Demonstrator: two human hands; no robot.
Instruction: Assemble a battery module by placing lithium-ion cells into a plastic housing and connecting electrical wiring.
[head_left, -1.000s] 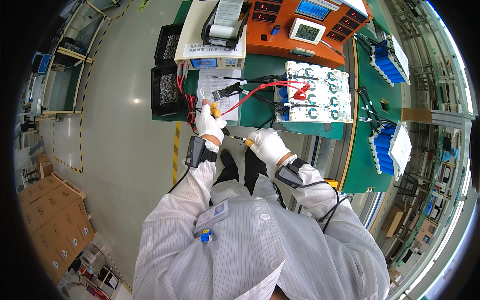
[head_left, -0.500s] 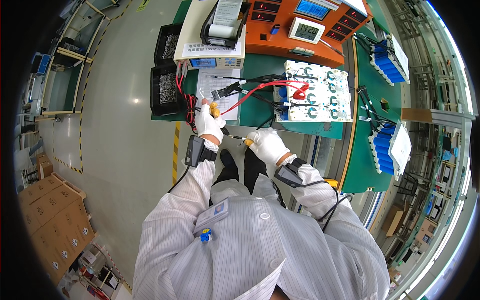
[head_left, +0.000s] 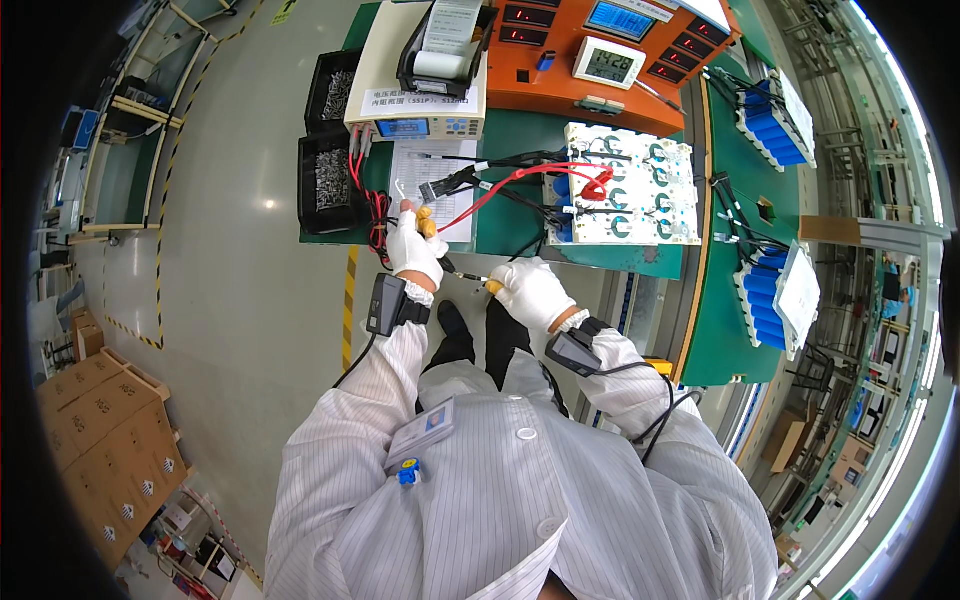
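Note:
My left hand (head_left: 413,248), in a white glove with yellow finger covers, is closed at the table's front edge. A thin black cable (head_left: 462,273) runs from under it to my right hand. My right hand (head_left: 533,293), gloved alike, pinches the cable's light-coloured end. Just beyond my left fingertips lies a dark multi-pin connector (head_left: 436,190) on black wires. A red lead (head_left: 500,183) runs from near my left fingers to a red clip (head_left: 597,187) on a battery pack (head_left: 630,190) with a white top and blue cells. What my left fingers grip is partly hidden.
Two black bins (head_left: 330,180) of small metal parts stand left of a cream tester (head_left: 415,110) with a label printer (head_left: 447,50) on top. Behind is an orange instrument (head_left: 560,90) with a white clock (head_left: 608,64). More blue battery packs (head_left: 770,290) sit on the right bench.
The bench scene has shifted very slightly left in the picture. Both hands keep nearly the same pose, with the cable still between them.

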